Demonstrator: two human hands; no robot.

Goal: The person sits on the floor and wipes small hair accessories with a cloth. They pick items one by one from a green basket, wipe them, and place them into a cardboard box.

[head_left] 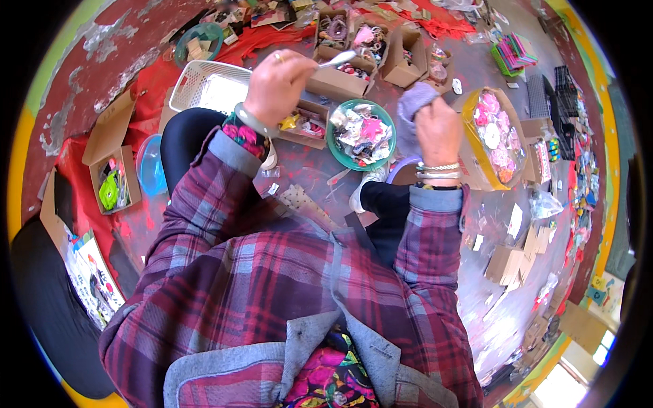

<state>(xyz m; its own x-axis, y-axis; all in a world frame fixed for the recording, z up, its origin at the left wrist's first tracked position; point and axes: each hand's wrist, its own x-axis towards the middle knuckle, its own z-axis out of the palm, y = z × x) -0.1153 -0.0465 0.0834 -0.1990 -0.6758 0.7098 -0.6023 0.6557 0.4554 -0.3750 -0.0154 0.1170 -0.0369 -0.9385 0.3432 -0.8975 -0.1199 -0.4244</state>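
My left hand (277, 85) is raised in front of me, its thumb and fingers pinched on a slim white stick-like piece with a wider, rounded end (338, 59). What exactly that piece is, I cannot make out. My right hand (439, 130) grips a crumpled lilac-grey cloth (411, 114), which hangs to the left of the fingers. Between and below the hands sits a green round basin (331, 139) heaped with white, pink and dark scraps. A purple tub (406, 171) is partly hidden beneath my right hand and the cloth.
Several cardboard boxes (338, 84) of small goods stand ahead. A white basket (192, 73) is at left, near a blue basin (151, 165) and an open box (127, 177). A large box of pink and white flower-like pieces (491, 129) stands right. Flattened cardboard (507, 264) and litter lie on the floor.
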